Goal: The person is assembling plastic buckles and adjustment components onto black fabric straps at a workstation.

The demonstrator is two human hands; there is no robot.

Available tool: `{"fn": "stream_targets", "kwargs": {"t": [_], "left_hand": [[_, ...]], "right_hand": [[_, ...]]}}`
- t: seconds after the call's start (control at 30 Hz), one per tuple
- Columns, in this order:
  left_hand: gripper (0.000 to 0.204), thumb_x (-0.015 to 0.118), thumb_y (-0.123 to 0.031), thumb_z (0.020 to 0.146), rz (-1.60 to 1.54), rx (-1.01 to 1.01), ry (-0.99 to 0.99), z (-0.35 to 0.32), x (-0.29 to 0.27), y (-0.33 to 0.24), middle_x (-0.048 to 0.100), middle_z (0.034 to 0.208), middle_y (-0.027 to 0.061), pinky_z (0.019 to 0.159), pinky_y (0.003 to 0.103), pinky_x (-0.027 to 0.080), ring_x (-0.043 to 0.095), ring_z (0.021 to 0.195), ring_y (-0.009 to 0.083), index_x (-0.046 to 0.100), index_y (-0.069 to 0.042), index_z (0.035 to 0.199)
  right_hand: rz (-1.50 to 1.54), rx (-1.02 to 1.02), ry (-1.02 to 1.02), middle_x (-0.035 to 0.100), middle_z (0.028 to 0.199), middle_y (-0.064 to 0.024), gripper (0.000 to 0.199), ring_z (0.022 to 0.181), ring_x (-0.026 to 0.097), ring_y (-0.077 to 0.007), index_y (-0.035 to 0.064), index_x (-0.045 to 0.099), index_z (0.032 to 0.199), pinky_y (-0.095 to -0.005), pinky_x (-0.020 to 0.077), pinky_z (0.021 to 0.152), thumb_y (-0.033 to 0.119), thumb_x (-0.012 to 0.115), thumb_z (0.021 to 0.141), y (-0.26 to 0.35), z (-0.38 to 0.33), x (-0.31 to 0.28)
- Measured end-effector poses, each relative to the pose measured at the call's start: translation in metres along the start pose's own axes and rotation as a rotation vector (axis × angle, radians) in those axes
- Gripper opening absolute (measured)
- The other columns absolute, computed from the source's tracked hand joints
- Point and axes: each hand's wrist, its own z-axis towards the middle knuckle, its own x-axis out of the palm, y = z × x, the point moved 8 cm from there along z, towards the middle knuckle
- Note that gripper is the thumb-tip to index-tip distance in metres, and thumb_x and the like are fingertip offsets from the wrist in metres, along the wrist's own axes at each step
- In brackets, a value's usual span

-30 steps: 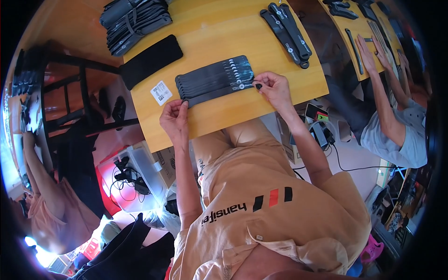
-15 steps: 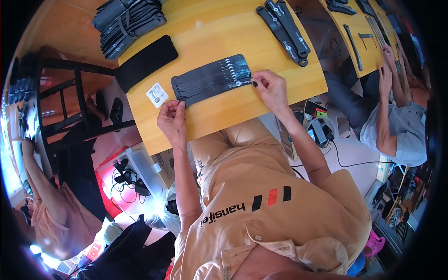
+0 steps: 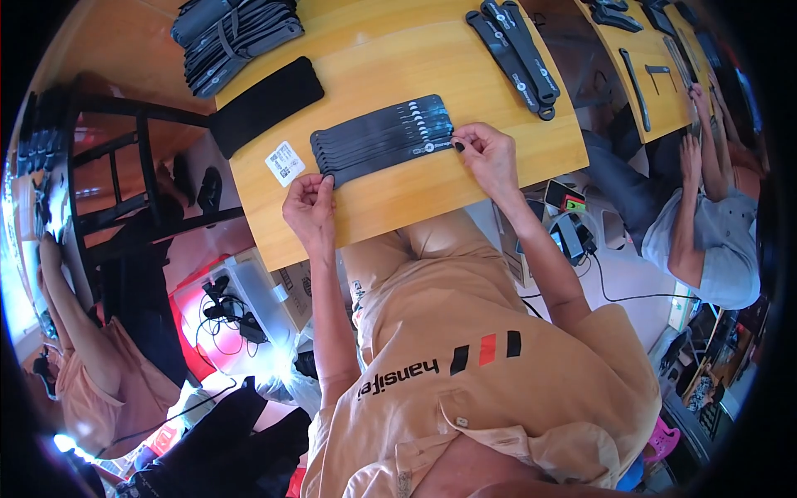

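1. Straps [image 3: 378, 139]: dark, overlapped in a fanned row, flat on the table [image 3: 374, 220], near its front edge, between the two hands. White marks and a bluish patch toward the right ends.
2. Left hand [image 3: 310, 209]: thumb and finger pinched on the near left corner of the row.
3. Right hand [image 3: 488, 159]: thumb and finger pinched at the right end of the nearest strap. Small dark spot by the thumb; can't tell what.
4. Label [image 3: 285, 163]: white, printed, flat on the table, just left of the row, near the left hand.
5. Black pad [image 3: 267, 108]: beyond the label, lying at the table's left edge.
6. Bundle [image 3: 241, 48]: dark straps stacked and tied with a band, far left.
7. Loose straps [image 3: 515, 62]: a few, overlapping, far right, well apart from the row.
8. Second table [image 3: 660, 106] at right; co-worker in grey top [image 3: 706, 253] beside it, arms reaching to it.
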Motion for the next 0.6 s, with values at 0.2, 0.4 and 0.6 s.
{"fn": "stream_targets", "kwargs": {"t": [0.2, 0.4, 0.6], "left_hand": [[0.008, 0.066, -0.003, 0.079, 0.031, -0.023, -0.005, 0.0004, 0.0001, 0.0016, 0.055, 0.063, -0.0005, 0.042, 0.017, 0.037, 0.046, 0.049, 0.0033, 0.059, -0.001, 0.081], [0.008, 0.066, -0.002, 0.079, 0.024, -0.032, -0.011, 0.0, 0.0006, 0.0005, 0.055, 0.062, -0.0004, 0.041, 0.017, 0.036, 0.046, 0.048, 0.0038, 0.058, -0.001, 0.08], [0.009, 0.066, -0.001, 0.079, 0.013, -0.032, -0.01, 0.0004, 0.0013, 0.0012, 0.055, 0.062, -0.0002, 0.04, 0.017, 0.036, 0.046, 0.047, 0.0039, 0.058, -0.001, 0.08]], "right_hand": [[0.018, 0.003, -0.019, 0.061, 0.065, -0.0062, 0.01, 0.055, 0.055, -0.008, -0.002, 0.064, 0.082, -0.0223, 0.0445, 0.051, -0.004, 0.067, 0.073, 0.0001, 0.0005, -0.0021], [0.004, -0.025, -0.015, 0.057, 0.065, 0.0016, 0.007, 0.054, 0.047, -0.0019, -0.0008, 0.064, 0.083, -0.0171, 0.0373, 0.047, -0.003, 0.065, 0.076, 0.0032, 0.0007, -0.0006], [-0.015, -0.027, -0.009, 0.058, 0.065, 0.0003, 0.008, 0.053, 0.047, -0.0026, -0.0008, 0.064, 0.083, -0.0178, 0.0375, 0.046, -0.004, 0.065, 0.076, 0.0043, 0.0015, -0.0015]]}}
